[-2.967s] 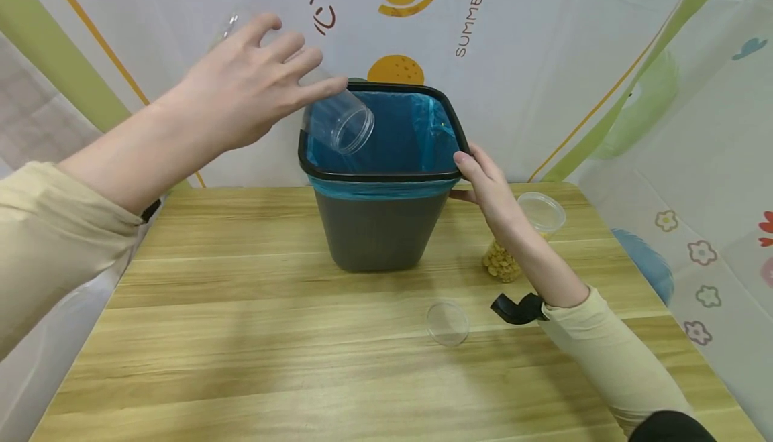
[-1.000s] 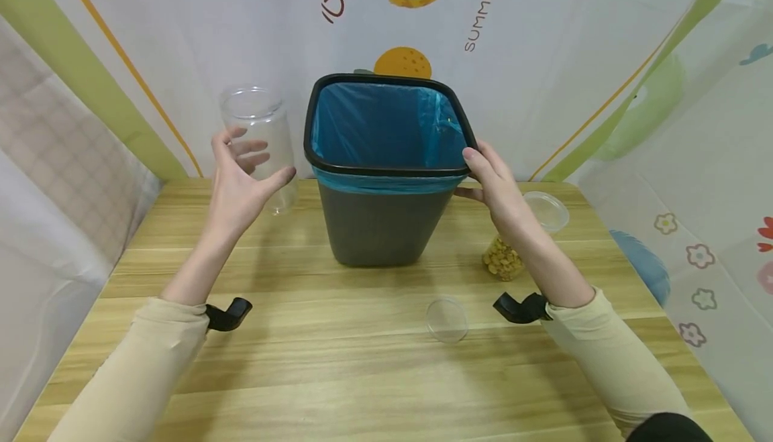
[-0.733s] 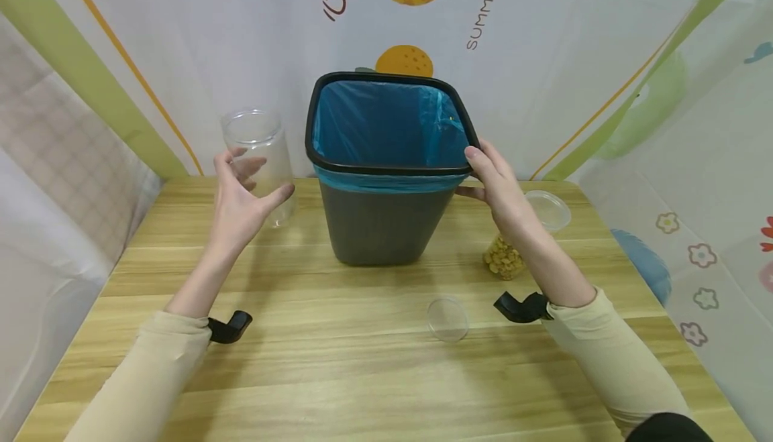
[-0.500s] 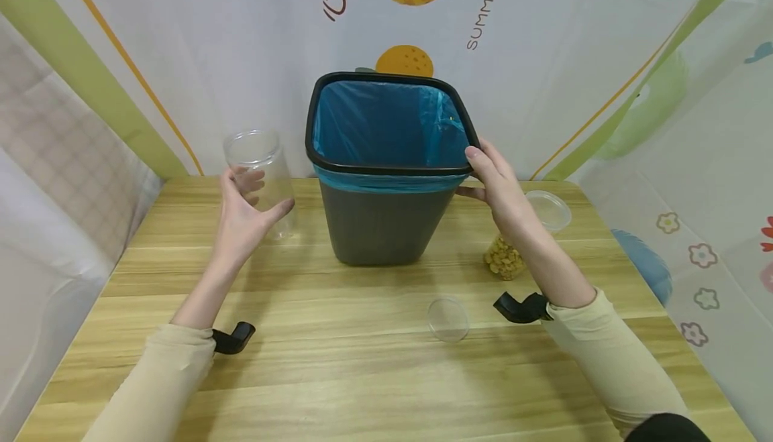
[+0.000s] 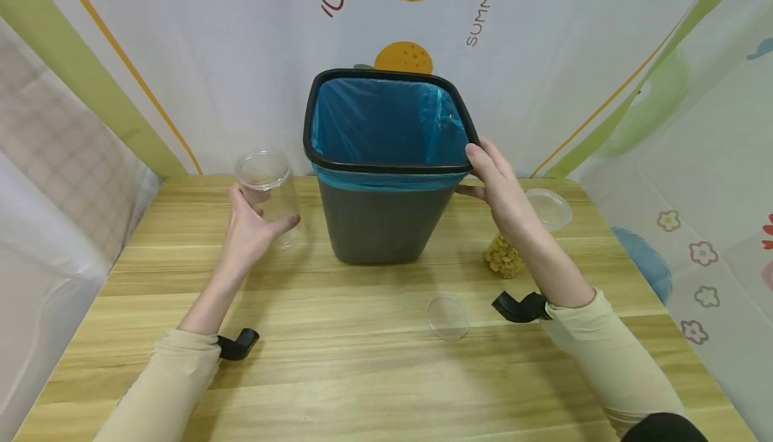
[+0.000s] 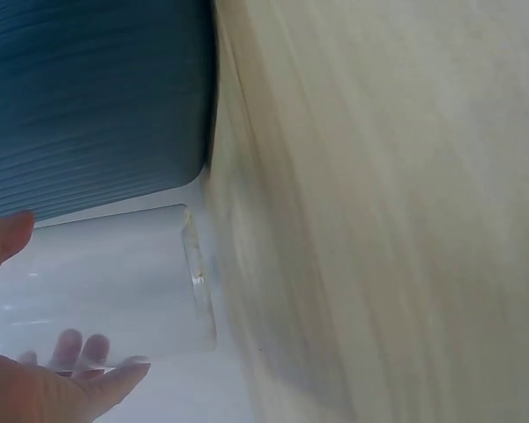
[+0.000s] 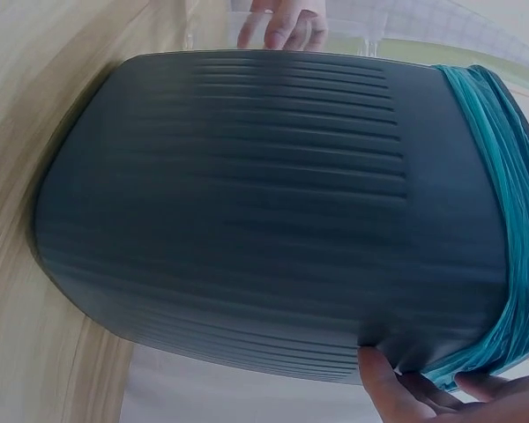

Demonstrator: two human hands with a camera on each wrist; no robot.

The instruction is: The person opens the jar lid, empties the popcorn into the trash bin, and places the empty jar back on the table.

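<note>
A tall clear plastic jar (image 5: 280, 204) stands upright left of the grey trash can (image 5: 386, 224). My left hand (image 5: 250, 231) grips its side, thumb on the right and fingers round the far side, some showing through the plastic. In the left wrist view the jar (image 6: 106, 282) looks hollow, its base right at the tabletop. The trash can is lined with a blue bag (image 5: 386, 120) folded under a black rim. My right hand (image 5: 498, 184) holds the rim's right corner, thumb on top; in the right wrist view the fingers (image 7: 383, 388) press the can's side.
Partly behind my right forearm stands a clear jar of yellow pieces (image 5: 502, 259), its round top (image 5: 548, 208) showing beyond the arm. A clear round lid (image 5: 448, 318) lies flat on the wooden table (image 5: 338, 375). Printed curtains (image 5: 555, 66) hang behind and beside the table.
My left hand has brought the jar from over the can's mouth, mouth tipped down, to upright at the can's left, then lowered it to the tabletop. My right hand stays on the rim.
</note>
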